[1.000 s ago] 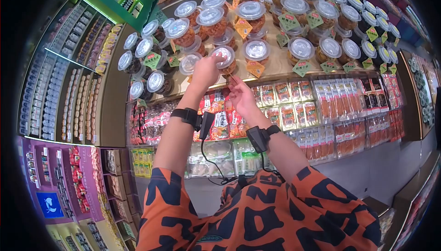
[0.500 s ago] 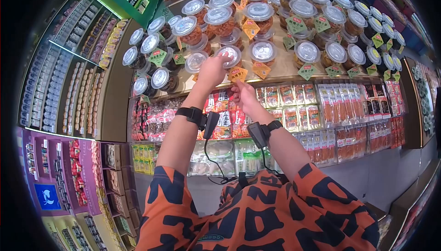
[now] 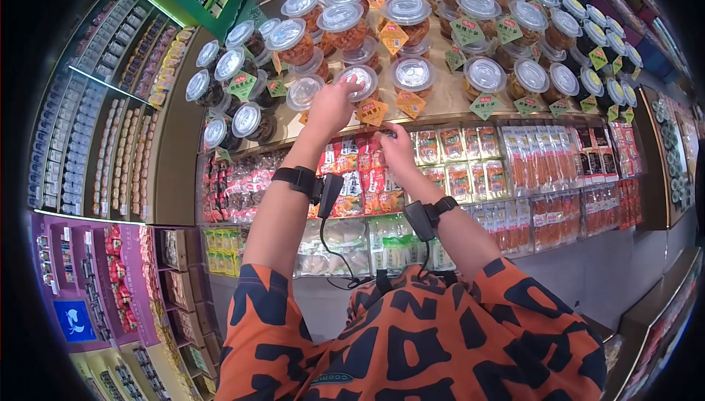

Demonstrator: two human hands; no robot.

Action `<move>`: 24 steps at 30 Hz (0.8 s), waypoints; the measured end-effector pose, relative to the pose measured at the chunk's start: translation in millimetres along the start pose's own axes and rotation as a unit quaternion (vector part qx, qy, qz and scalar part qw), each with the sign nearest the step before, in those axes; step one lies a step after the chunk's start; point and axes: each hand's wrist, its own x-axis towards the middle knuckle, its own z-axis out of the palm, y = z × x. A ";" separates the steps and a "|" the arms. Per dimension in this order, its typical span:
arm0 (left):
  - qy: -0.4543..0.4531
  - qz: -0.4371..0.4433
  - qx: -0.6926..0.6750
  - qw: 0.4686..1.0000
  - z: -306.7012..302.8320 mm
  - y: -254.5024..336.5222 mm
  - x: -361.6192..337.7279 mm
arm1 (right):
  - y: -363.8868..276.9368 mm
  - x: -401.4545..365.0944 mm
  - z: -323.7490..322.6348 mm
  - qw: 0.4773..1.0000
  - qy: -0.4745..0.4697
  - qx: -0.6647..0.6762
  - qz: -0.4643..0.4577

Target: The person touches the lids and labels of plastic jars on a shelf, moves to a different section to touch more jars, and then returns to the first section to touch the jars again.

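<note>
My left hand reaches over the front row of clear-lidded tubs. Its fingers press on the lid of one tub, and the thumb is hidden. An orange diamond-shaped label hangs at the front of that tub. Just below and right of the label, my right hand has its fingers curled together. A small dark spot shows at its fingertips, too small to name. Beside the held tub stand another lidded tub with an orange label and, on the left, a further tub.
More tubs stand stacked on the wooden display top, several with green labels. Below its front edge hang red snack packets and clear-wrapped packs. Stocked shelves rise on the left.
My right hand has come away from the orange label, slightly down and to the right. My left hand stays on the same tub's lid. The whole view has shifted a little.
</note>
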 end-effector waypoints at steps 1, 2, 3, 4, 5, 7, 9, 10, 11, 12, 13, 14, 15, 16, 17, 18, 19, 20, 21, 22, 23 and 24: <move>0.013 0.005 -0.008 1.000 -0.2 1.4 -0.6 | 0.2 1.2 -10.6 1.000 0.000 -0.003 -0.001; 0.016 0.003 -0.011 1.000 0.8 1.6 0.0 | 2.5 4.4 -25.3 0.999 -0.025 -0.023 0.002; 0.021 0.002 -0.006 1.000 3.3 1.2 0.3 | 0.6 4.2 -38.3 0.998 -0.050 -0.044 0.005; 0.028 0.001 -0.001 1.000 5.5 0.8 0.3 | -3.2 7.0 -50.1 0.998 -0.025 -0.056 -0.019; 0.032 -0.002 -0.004 0.999 5.2 1.5 -0.2 | -11.7 9.7 -58.8 0.997 0.000 -0.067 -0.045; 0.022 0.000 0.005 1.000 1.1 3.8 -0.7 | -30.2 15.6 -72.9 0.995 0.050 -0.064 -0.062; -0.011 -0.038 0.008 0.999 -6.1 10.8 1.4 | -43.6 20.5 -74.8 0.991 0.073 -0.080 -0.081; -0.047 -0.073 0.013 0.996 -9.7 14.4 2.4 | -49.4 22.4 -74.4 0.986 0.096 -0.092 -0.099; -0.043 -0.074 0.011 0.996 -8.5 13.9 2.3 | -52.0 24.4 -72.9 0.986 0.095 -0.095 -0.101; -0.038 -0.072 0.014 0.997 -7.1 13.7 1.8 | -53.1 26.3 -69.7 0.986 0.089 -0.101 -0.094; -0.033 -0.071 0.016 0.997 -6.3 13.0 1.5 | -54.7 28.6 -66.1 0.987 0.083 -0.106 -0.088; -0.029 -0.073 0.015 0.997 -7.6 14.4 1.2 | -54.5 31.9 -60.2 0.987 0.072 -0.094 -0.104; -0.025 -0.067 0.015 0.997 -8.2 16.4 0.8 | -56.1 33.1 -59.1 0.987 0.069 -0.097 -0.107; -0.022 -0.062 0.015 0.998 -9.0 18.0 0.0 | -57.0 33.2 -58.8 0.990 0.058 -0.096 -0.081; -0.019 -0.065 0.014 0.998 -8.6 17.8 -0.6 | -60.0 31.1 -57.2 0.993 0.047 -0.094 -0.054; 0.001 -0.024 0.036 0.999 -8.0 18.0 -0.9 | -60.7 31.5 -57.4 0.993 0.043 -0.097 -0.056; 0.020 0.018 0.059 0.998 -7.5 18.3 -0.4 | -61.2 32.4 -58.0 0.993 0.045 -0.104 -0.037; 0.024 0.017 0.059 0.998 -9.7 23.3 0.8 | -61.6 33.7 -59.0 0.993 0.046 -0.110 -0.019; 0.012 -0.007 0.015 1.000 -10.4 30.0 2.2 | -60.9 34.6 -59.4 0.992 0.045 -0.112 -0.022; -0.002 -0.030 -0.029 0.999 -10.4 37.3 3.9 | -58.9 35.2 -59.7 0.995 0.044 -0.086 -0.015; 0.000 -0.029 -0.029 0.999 -4.5 41.3 5.2 | -58.4 33.6 -59.4 0.997 0.044 -0.059 -0.007; 0.014 0.016 -0.074 0.997 4.0 45.5 6.1 | -58.0 32.1 -60.1 0.999 0.031 -0.041 -0.010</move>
